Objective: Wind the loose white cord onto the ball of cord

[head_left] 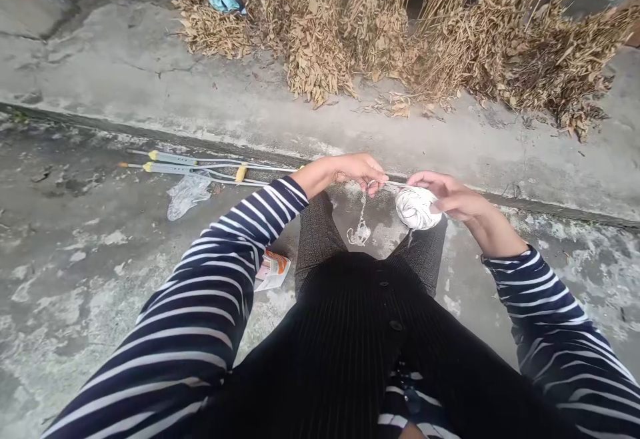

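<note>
A black ribbed garment (345, 319) is worn over grey trousers (315, 239). Near the right knee, a round ball of white yarn (416, 211) is grasped by the right hand (445, 197), with fingers curved around it. From it a thin strand (400, 185) is stretched to the left hand (361, 171), where it is pinched by bent fingers. Below, a looped white chain (359, 233) is suspended. Farther, crutches (175, 158) and a crumpled clear bag (189, 195) are seen on rough concrete (100, 259); beyond, dry brown plants (320, 45) are heaped.
</note>
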Motion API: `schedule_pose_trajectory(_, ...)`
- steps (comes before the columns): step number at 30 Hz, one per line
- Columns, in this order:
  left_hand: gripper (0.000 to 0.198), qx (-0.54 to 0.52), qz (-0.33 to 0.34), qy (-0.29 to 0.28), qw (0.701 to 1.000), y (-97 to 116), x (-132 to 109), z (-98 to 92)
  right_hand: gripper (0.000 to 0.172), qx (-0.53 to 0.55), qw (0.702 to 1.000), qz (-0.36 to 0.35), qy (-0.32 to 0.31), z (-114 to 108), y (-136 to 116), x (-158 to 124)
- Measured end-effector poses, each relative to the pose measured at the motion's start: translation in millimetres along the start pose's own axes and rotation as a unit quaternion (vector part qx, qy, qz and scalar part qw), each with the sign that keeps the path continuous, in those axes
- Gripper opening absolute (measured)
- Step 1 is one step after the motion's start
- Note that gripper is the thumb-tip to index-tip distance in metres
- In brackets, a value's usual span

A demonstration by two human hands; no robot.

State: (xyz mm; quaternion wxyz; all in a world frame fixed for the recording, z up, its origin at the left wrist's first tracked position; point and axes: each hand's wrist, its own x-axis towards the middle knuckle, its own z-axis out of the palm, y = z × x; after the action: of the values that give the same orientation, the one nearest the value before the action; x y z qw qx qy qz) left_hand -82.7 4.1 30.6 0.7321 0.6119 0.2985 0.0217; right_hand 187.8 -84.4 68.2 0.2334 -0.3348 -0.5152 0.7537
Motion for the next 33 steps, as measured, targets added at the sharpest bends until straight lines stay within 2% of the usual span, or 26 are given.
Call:
schedule_pose_trajectory(2, 0.033, 0.024, -0.016, -0.034, 0.999, 3.2, 1.5, -3.8, 0.066, 0.001, 1.000, -0.025, -0.014, 0.8, 1.6, 0.6)
schedule_pose_trajectory(4, 0.032, 0.044, -0.012, -0.032, 0.998, 5.0, 2.5, -4.3, 0.067, -0.002, 0.999, -0.032, -0.013, 1.2, 2.7, 1.9)
schedule_pose_trajectory(8, 0.034, 0.000, 0.079, 0.025, 0.997, -0.5, 4.0, 9.1, 0.056, 0.035, 0.997, -0.058, 0.018, 3.6, 3.1, 5.6)
schedule_pose_trajectory(11, 0.033, -0.103, 0.156, 0.062, 0.980, -9.7, 4.2, 26.3, 0.053, 0.088, 0.987, -0.101, 0.083, 8.3, -2.2, 7.8)
schedule_pose_trajectory(13, 0.033, -0.135, 0.182, 0.084, 0.970, -13.2, 5.2, 35.6, 0.051, 0.095, 0.982, -0.104, 0.125, 12.3, -9.3, 8.4)
schedule_pose_trajectory(16, 0.032, -0.104, 0.193, 0.131, 0.967, -9.3, 9.6, 41.8, 0.050, 0.075, 0.983, -0.073, 0.151, 17.1, -22.2, 8.0)
schedule_pose_trajectory(20, 0.028, -0.024, 0.240, 0.206, 0.948, 7.7, 15.3, 40.4, 0.050, 0.060, 0.982, -0.065, 0.167, 18.5, -33.9, 8.0)
schedule_pose_trajectory(25, 0.027, 0.047, 0.292, 0.244, 0.924, 16.9, 19.6, 41.9, 0.048, 0.077, 0.975, -0.074, 0.194, 26.1, -45.4, 10.5)
schedule_pose_trajectory(29, 0.028, 0.043, 0.299, 0.230, 0.925, -0.4, 37.2, 45.3, 0.050, 0.132, 0.961, -0.111, 0.216, 40.3, -70.6, 9.1)
schedule_pose_trajectory(33, 0.022, 0.009, 0.271, 0.212, 0.939, -37.8, 61.8, 46.2, 0.054, 0.190, 0.926, -0.230, 0.232, 44.9, -108.1, 2.4)
